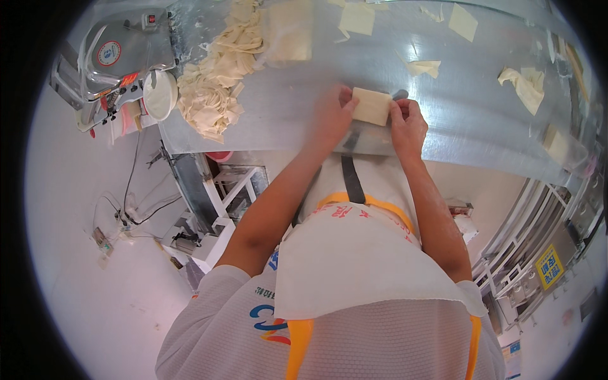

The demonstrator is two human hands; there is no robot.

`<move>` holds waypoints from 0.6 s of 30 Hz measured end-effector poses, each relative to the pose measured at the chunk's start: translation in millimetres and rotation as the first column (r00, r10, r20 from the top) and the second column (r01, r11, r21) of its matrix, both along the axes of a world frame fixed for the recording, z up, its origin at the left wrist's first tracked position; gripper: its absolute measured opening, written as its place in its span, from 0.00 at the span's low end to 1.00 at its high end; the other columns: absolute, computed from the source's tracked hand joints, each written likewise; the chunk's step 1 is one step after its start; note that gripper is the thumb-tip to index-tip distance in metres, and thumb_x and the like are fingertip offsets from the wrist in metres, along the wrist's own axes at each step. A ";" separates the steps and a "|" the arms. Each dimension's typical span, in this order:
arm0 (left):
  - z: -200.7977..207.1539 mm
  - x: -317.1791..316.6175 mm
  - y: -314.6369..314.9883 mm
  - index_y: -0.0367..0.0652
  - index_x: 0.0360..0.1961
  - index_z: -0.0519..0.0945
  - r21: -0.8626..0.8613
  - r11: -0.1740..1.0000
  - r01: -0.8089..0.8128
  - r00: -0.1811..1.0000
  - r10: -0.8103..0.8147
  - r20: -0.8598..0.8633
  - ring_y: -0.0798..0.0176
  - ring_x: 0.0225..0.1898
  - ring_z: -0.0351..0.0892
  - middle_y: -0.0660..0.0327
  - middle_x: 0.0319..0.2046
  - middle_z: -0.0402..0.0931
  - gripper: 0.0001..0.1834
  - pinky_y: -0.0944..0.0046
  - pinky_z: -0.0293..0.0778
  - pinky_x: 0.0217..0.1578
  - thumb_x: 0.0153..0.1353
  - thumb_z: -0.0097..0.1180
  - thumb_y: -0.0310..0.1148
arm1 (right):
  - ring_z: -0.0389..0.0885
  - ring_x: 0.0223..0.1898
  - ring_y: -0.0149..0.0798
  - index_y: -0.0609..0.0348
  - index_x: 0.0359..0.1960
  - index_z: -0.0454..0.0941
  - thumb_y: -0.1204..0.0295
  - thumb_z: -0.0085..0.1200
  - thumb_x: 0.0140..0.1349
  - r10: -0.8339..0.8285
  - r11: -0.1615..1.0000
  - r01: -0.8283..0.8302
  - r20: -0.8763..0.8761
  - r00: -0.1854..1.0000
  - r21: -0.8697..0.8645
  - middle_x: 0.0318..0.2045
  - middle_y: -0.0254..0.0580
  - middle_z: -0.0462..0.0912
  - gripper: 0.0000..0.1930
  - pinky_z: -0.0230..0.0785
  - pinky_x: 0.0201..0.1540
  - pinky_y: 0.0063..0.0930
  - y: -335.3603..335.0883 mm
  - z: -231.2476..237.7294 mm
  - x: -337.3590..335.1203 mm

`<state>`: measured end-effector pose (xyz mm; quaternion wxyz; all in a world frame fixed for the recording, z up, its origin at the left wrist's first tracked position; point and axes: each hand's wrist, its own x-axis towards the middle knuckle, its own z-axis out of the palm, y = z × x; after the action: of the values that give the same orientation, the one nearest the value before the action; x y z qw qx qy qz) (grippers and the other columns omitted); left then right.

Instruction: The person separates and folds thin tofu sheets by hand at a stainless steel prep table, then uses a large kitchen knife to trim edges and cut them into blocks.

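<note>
A pale square stack of dough sheets (372, 106) is held up between my two hands, near the front edge of the metal table (285, 120). My left hand (334, 119) pinches its left side, with the wrist blurred by motion. On the opposite side, the thumb and fingers of my right hand (408, 126) close on its edge. A dark, slim object (400, 94) shows just behind my right fingertips; its kind is unclear. Beyond my right hand lies a loose dough scrap (423, 68).
A heap of dough scraps (212, 98) lies at left, beside a white bowl (159, 95) and a metal machine (117, 54). A flat pale sheet (288, 31) is farther back. Dough pieces (527, 87) are scattered at right, near a clear container (567, 152). Metal racks (519, 240) stand lower right.
</note>
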<state>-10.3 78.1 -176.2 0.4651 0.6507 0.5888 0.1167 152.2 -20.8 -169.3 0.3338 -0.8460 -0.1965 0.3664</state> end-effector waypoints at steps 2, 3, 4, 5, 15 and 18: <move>0.1 -1.7 -3.8 0.39 0.46 0.86 -0.010 0.999 -0.030 0.999 0.030 -0.025 0.55 0.41 0.89 0.54 0.38 0.88 0.14 0.56 0.82 0.47 0.65 0.70 0.37 | 0.89 0.40 0.39 0.63 0.50 0.84 0.63 0.63 0.74 0.020 0.999 -0.021 0.047 0.999 0.024 0.40 0.45 0.91 0.14 0.81 0.48 0.36 4.0 1.0 1.7; 1.6 -2.0 -3.0 0.39 0.45 0.86 -0.009 0.999 -0.042 0.998 0.042 -0.037 0.55 0.41 0.89 0.54 0.38 0.88 0.14 0.55 0.82 0.47 0.66 0.70 0.37 | 0.89 0.41 0.40 0.63 0.50 0.84 0.64 0.62 0.74 0.026 0.999 -0.029 0.072 0.997 0.041 0.40 0.46 0.91 0.14 0.81 0.49 0.37 6.7 -1.4 2.5; 3.5 -1.7 -4.2 0.39 0.45 0.87 -0.041 0.998 -0.048 0.999 0.047 -0.023 0.54 0.41 0.89 0.54 0.38 0.88 0.13 0.55 0.82 0.47 0.66 0.69 0.37 | 0.89 0.41 0.41 0.63 0.51 0.84 0.64 0.62 0.74 0.062 0.997 -0.066 0.093 0.994 0.041 0.41 0.47 0.91 0.14 0.81 0.49 0.38 7.4 -4.7 3.5; 5.7 -1.0 -6.9 0.39 0.45 0.87 -0.072 0.996 -0.053 0.999 0.053 -0.008 0.54 0.41 0.89 0.54 0.38 0.88 0.13 0.55 0.82 0.47 0.66 0.69 0.37 | 0.90 0.42 0.43 0.63 0.51 0.84 0.65 0.61 0.74 0.098 0.994 -0.103 0.114 0.989 0.041 0.41 0.48 0.91 0.14 0.81 0.50 0.39 6.7 -7.7 4.2; 20.7 -48.0 59.3 0.39 0.49 0.86 0.563 0.815 -0.139 0.978 0.201 -0.050 0.47 0.48 0.85 0.48 0.47 0.86 0.16 0.51 0.79 0.51 0.67 0.67 0.38 | 0.88 0.42 0.41 0.63 0.53 0.84 0.70 0.60 0.74 0.137 0.964 -0.180 0.216 0.967 0.193 0.44 0.47 0.90 0.12 0.80 0.50 0.36 21.9 16.3 2.2; 35.2 -38.7 116.8 0.39 0.48 0.85 0.748 0.663 0.025 0.930 0.259 -0.262 0.44 0.48 0.83 0.47 0.46 0.85 0.16 0.47 0.77 0.50 0.67 0.68 0.39 | 0.87 0.41 0.37 0.63 0.52 0.85 0.71 0.60 0.75 0.201 0.944 -0.239 0.180 0.963 0.227 0.43 0.45 0.89 0.10 0.80 0.48 0.33 39.9 31.7 2.0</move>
<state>-48.9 195.0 -140.9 0.0415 0.7527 0.6039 0.2589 154.2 19.1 -137.7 0.3769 -0.7964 -0.3592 0.3075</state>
